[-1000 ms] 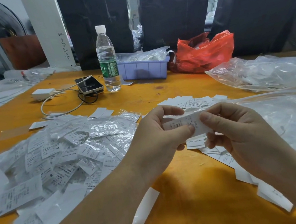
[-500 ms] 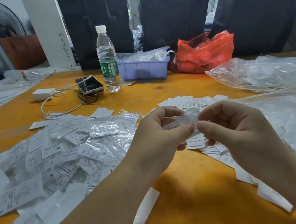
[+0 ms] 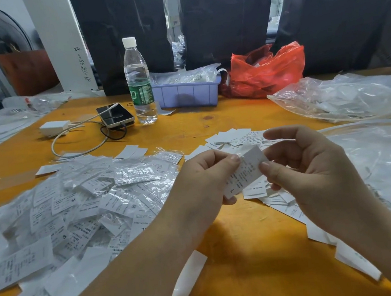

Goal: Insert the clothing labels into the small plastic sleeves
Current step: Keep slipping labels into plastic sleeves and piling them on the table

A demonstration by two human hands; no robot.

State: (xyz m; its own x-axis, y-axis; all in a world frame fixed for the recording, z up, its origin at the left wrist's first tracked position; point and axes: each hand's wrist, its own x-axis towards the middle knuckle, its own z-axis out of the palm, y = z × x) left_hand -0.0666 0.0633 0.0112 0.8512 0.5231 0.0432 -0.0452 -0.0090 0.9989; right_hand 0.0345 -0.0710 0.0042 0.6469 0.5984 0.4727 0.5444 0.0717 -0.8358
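Two hands meet over the middle of the orange table, both pinching one white clothing label held above the tabletop. The left hand grips it between thumb and curled fingers at the label's left edge, and the right hand pinches its right edge between thumb and forefinger. The label is printed with small text and an "L", and a bit of clear film shows at its top corner; whether it is already inside a sleeve cannot be told. Just below and behind the hands lies a scatter of loose labels. To the left spreads a big heap of sleeved labels. Clear plastic bags lie to the right. Farther back stand a water bottle, a phone with a white charger, a lilac bin and a red bag.
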